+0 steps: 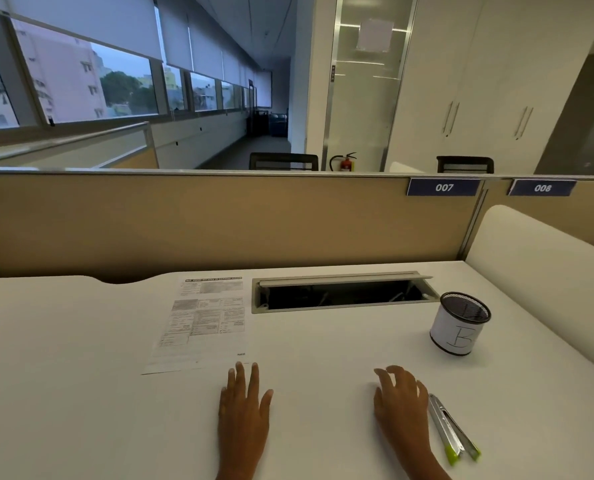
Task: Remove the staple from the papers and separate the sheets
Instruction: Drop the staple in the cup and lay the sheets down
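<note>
Printed papers point(202, 323) lie flat on the white desk point(63, 375), left of centre, with text and tables on the top sheet. I cannot make out the staple. My left hand point(245, 407) rests flat on the desk, fingers apart, its fingertips at the papers' near right corner. My right hand point(401, 403) hovers or rests on the desk with fingers loosely curled, holding nothing. Just right of that hand lies a metal staple remover point(453, 427) with green tips.
A black mesh pen cup point(460, 323) with a white label stands at the right. An open cable tray point(344, 294) is set into the desk behind the papers. A tan partition point(219, 216) closes the back, and a white divider point(548, 265) the right side.
</note>
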The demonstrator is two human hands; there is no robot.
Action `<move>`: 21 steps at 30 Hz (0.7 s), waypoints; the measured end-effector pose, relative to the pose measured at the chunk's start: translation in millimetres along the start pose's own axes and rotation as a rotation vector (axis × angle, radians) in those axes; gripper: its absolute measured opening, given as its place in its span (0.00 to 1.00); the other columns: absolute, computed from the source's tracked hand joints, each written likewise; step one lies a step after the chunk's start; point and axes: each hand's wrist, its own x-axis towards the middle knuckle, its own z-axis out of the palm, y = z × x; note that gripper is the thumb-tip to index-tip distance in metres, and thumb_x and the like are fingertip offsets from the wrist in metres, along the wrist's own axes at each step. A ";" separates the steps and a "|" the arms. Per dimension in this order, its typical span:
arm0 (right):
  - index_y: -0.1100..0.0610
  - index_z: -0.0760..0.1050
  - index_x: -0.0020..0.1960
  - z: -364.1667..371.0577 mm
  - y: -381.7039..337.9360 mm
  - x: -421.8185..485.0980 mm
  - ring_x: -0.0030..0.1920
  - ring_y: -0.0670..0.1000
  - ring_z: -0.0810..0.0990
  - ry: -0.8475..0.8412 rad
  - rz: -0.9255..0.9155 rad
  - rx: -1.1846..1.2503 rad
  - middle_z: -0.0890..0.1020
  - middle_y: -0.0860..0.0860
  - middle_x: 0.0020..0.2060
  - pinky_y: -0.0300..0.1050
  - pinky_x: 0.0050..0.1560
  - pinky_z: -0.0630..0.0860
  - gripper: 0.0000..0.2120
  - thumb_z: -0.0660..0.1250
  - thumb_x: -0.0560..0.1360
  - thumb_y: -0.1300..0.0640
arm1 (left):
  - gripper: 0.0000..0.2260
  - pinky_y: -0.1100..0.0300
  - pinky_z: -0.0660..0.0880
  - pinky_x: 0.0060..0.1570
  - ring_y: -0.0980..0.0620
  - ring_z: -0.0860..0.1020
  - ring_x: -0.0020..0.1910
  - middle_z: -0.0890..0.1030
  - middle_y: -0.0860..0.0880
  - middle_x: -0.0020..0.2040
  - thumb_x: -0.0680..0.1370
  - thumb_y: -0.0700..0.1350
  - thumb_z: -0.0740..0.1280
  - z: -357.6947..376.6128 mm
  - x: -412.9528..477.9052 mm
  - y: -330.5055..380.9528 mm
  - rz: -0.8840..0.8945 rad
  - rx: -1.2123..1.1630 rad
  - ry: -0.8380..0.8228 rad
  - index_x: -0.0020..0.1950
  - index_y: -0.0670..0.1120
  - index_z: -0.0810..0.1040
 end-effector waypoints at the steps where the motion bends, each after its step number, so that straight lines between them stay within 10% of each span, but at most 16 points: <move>1: 0.52 0.71 0.48 -2.5 13.3 -4.4 0.41 0.57 0.82 -0.024 0.069 -0.017 0.83 0.55 0.40 0.59 0.44 0.78 0.14 0.55 0.64 0.57 | 0.25 0.47 0.80 0.42 0.42 0.71 0.60 0.81 0.39 0.55 0.78 0.57 0.37 0.1 -3.4 4.1 -0.003 0.010 -0.011 0.61 0.46 0.66; 5: 0.55 0.78 0.51 -12.5 49.0 -18.0 0.46 0.60 0.80 -0.198 0.309 0.029 0.83 0.59 0.43 0.70 0.45 0.73 0.18 0.62 0.63 0.53 | 0.25 0.47 0.80 0.42 0.46 0.66 0.58 0.82 0.38 0.53 0.78 0.57 0.37 7.5 -12.0 11.2 -0.011 0.018 0.017 0.60 0.45 0.66; 9: 0.52 0.75 0.61 -29.2 57.8 -26.3 0.48 0.59 0.77 -0.162 0.428 0.080 0.80 0.57 0.48 0.56 0.49 0.71 0.23 0.70 0.66 0.55 | 0.26 0.47 0.80 0.41 0.40 0.80 0.52 0.83 0.38 0.52 0.78 0.57 0.37 6.6 -16.3 12.3 -0.025 -0.008 -0.051 0.59 0.45 0.66; 21: 0.58 0.70 0.64 -5.9 -9.2 1.1 0.50 0.62 0.74 -0.197 0.179 0.217 0.76 0.60 0.51 0.54 0.48 0.73 0.19 0.59 0.74 0.66 | 0.26 0.46 0.79 0.44 0.39 0.81 0.51 0.82 0.37 0.53 0.78 0.56 0.37 -11.8 7.7 -14.7 -0.052 0.054 0.011 0.60 0.44 0.66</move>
